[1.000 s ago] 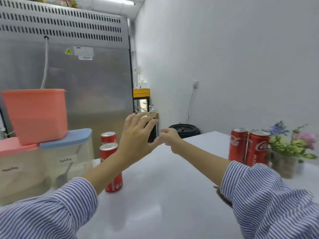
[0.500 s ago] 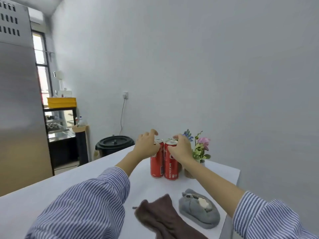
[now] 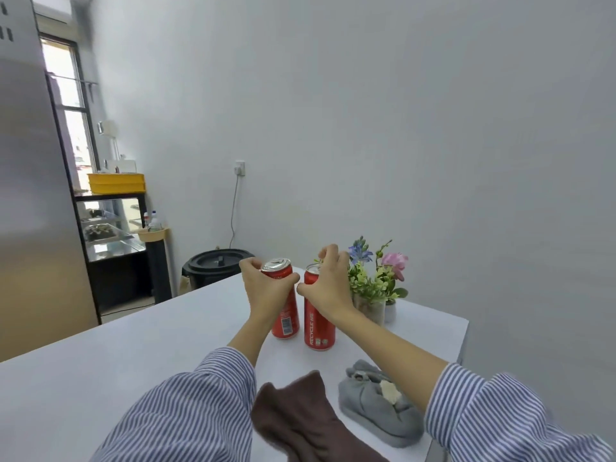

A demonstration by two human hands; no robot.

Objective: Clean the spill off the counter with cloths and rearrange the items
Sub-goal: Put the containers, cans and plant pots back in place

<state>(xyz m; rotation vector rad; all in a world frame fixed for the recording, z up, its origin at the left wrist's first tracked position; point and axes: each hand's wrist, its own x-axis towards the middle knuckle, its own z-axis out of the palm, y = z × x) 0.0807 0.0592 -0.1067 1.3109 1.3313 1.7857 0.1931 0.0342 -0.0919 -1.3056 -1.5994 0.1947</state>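
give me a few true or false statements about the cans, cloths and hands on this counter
1. The left hand grips the left can. True.
2. The right can lies on its side. False: it stands upright under the right hand.
3. The brown cloth and the grey cloth lie nearer the camera than the cans. True.
4. The flowers stand left of both cans. False: they stand to the right.

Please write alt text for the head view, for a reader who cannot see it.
A person's left hand and right hand each grip an upright red can on a white counter, beside flowers.
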